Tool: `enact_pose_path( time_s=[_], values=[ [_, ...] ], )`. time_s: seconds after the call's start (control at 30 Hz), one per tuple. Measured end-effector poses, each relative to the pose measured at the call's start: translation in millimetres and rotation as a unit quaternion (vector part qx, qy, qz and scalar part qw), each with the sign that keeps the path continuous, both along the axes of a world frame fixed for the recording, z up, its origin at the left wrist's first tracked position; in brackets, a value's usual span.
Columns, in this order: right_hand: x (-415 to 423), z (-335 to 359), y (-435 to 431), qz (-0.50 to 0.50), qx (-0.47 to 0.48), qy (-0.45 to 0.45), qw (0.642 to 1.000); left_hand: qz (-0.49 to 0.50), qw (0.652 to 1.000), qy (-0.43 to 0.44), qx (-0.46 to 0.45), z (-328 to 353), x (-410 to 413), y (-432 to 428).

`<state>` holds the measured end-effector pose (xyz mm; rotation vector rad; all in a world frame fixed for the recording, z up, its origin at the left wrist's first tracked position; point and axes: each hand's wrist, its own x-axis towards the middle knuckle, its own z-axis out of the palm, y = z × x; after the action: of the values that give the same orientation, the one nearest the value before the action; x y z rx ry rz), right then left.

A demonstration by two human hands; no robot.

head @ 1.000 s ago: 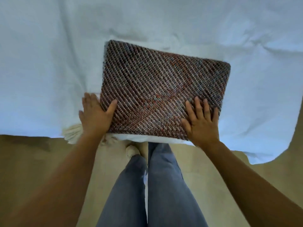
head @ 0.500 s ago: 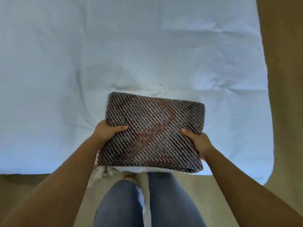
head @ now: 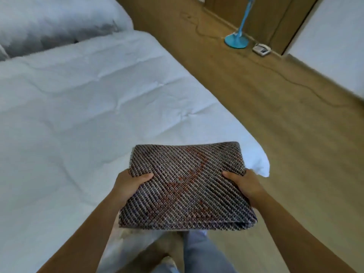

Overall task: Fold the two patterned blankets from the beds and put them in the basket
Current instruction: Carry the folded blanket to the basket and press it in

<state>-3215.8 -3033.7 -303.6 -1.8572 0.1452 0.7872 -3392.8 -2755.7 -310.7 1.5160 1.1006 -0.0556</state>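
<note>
A folded patterned blanket point(head: 187, 186), brown-grey weave with reddish marks, is held flat in the air over the corner of a white bed point(head: 78, 115). My left hand point(head: 130, 184) grips its left edge with the thumb on top. My right hand point(head: 246, 184) grips its right edge the same way. No basket and no second blanket are in view.
Wooden floor point(head: 275, 125) runs to the right of the bed. A blue fan stand point(head: 237, 39) and a white power strip point(head: 262, 49) with a trailing cable sit by the far wall. A second white bed edge point(head: 334, 42) shows at top right. My legs are below the blanket.
Both hands went from pressing on the blanket on the bed to gripping its sides and lifting it. The view has swung right, showing the floor and far wall.
</note>
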Motion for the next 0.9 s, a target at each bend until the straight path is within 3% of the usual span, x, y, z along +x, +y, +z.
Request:
enact_pose_path(
  time_s=[0.4,0.67,0.9],
  values=[
    [-78.3,73.3,-273.8,-0.287,0.040,-0.101,0.952,-0.285,0.952,-0.114,-0.005,94.1,97.7,-221.7],
    [-166.4,103.5,-483.9,-0.444,0.028,-0.136,0.885,-0.425,0.893,-0.144,-0.031,106.2,130.7,-451.3],
    [-251.2,114.7,-639.0,-0.574,0.000,-0.172,0.800,-0.529,0.831,-0.151,-0.086,101.5,125.9,-661.9]
  ],
)
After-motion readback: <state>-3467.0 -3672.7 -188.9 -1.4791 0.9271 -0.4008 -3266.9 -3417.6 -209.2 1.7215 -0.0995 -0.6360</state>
